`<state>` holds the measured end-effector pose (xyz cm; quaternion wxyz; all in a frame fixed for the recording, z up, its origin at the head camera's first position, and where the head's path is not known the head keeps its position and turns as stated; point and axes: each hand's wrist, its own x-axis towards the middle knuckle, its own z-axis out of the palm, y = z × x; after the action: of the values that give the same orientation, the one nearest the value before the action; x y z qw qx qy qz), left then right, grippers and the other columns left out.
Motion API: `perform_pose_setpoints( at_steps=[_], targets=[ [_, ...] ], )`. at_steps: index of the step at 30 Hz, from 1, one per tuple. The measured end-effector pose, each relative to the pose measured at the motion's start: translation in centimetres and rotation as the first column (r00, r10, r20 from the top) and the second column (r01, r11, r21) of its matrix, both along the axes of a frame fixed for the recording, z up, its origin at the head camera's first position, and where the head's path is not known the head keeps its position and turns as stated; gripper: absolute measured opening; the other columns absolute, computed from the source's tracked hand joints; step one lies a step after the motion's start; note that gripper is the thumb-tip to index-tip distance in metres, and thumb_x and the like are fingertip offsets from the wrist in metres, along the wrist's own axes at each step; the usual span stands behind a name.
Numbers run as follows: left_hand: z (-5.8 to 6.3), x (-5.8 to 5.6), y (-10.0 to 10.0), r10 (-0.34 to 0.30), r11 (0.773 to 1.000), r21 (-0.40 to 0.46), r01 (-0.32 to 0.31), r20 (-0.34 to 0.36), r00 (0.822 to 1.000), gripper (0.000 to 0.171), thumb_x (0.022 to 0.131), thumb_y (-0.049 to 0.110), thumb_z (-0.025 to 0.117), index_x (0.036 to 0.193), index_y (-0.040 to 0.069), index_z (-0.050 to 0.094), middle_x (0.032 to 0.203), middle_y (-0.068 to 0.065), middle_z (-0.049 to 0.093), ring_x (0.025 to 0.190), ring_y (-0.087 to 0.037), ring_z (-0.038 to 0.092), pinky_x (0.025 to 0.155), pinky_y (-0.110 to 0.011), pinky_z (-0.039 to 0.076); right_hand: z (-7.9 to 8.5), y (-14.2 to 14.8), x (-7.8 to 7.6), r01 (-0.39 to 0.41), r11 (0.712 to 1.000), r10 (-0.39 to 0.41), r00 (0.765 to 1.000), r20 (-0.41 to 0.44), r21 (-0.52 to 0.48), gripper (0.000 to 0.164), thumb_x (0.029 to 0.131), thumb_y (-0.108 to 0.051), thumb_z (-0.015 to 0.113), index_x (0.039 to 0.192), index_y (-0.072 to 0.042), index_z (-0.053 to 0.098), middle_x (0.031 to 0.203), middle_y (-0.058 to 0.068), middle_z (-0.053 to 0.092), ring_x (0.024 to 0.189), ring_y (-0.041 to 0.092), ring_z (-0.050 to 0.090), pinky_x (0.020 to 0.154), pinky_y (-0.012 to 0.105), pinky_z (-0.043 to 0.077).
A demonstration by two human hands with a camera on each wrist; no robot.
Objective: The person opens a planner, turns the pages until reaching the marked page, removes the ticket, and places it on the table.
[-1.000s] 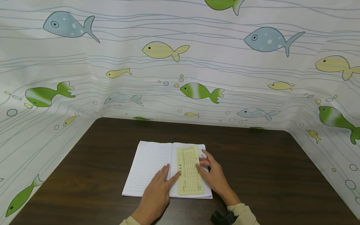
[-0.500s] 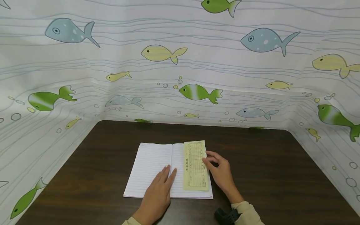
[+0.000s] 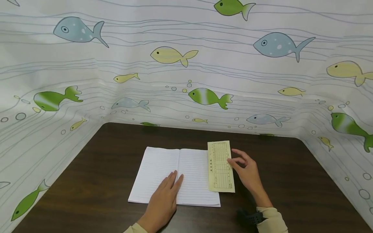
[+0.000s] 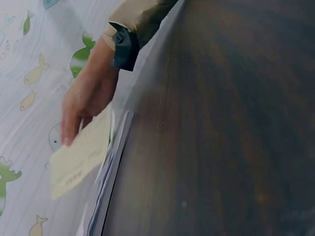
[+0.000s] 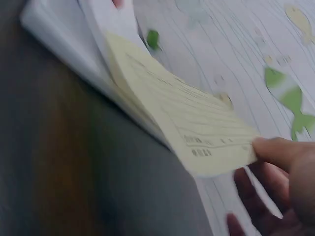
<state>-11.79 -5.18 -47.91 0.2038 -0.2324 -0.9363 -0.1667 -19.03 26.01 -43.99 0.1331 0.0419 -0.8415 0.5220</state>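
Observation:
A pale yellow printed form slip (image 3: 221,166) is pinched along its right edge by the thumb and fingers of my right hand (image 3: 247,171). It overlaps the right edge of an open lined notebook (image 3: 154,161) in the head view. In the right wrist view the slip (image 5: 182,113) slants up off the notebook, the thumb on its printed face. My left hand (image 3: 163,197) rests on the notebook near the centre fold, fingers straight. The left wrist view shows the slip (image 4: 81,157) raised above the notebook's edge (image 4: 110,172), held by the right hand (image 4: 88,98).
The notebook lies on a dark brown wooden table (image 3: 87,174). A white sheet printed with fish (image 3: 204,74) encloses the table's back and sides. A dark band (image 3: 252,217) is on the right wrist.
My right hand has taken the yellow slip from the notebook's right page out to the right, past the notebook's edge. The left hand stays on the notebook; its thumb has come away from the slip.

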Motion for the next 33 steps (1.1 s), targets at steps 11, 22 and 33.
perform_pose_setpoints(
  at_steps=[11,22,33],
  targets=[
    [0.2,0.0,0.1,0.002,1.000,-0.003,-0.002,0.018,1.000,0.051,0.093,-0.001,0.061,0.143,0.003,0.060,0.148,-0.023,0.055,0.139,-0.034,0.053,0.114,-0.046,0.043,0.3,4.6,0.7,-0.060,0.912,-0.011,0.985,0.172,0.406,0.050,0.096,-0.010,0.071,0.140,0.009,0.055,0.093,0.008,0.075,0.086,0.026,0.066,0.078,0.045,0.054],
    [0.0,0.0,0.0,0.004,1.000,0.001,-0.004,-0.014,1.000,0.051,0.092,-0.001,0.063,0.142,0.003,0.060,0.147,-0.023,0.056,0.138,-0.034,0.054,0.113,-0.046,0.045,1.0,5.5,0.6,-0.056,0.874,-0.054,0.976,0.211,0.482,0.056,0.094,-0.010,0.071,0.141,0.011,0.051,0.083,0.005,0.068,0.068,0.017,0.056,0.064,0.036,0.048],
    [0.0,-0.1,0.1,-0.004,1.000,0.010,0.004,-0.005,1.000,0.051,0.093,0.000,0.063,0.143,0.003,0.060,0.148,-0.023,0.055,0.138,-0.034,0.053,0.112,-0.047,0.045,1.1,6.4,0.8,-0.035,0.845,-0.094,0.972,0.213,0.534,0.057,0.093,-0.011,0.071,0.141,0.012,0.050,0.083,0.006,0.065,0.065,0.018,0.054,0.062,0.036,0.045]
  ],
)
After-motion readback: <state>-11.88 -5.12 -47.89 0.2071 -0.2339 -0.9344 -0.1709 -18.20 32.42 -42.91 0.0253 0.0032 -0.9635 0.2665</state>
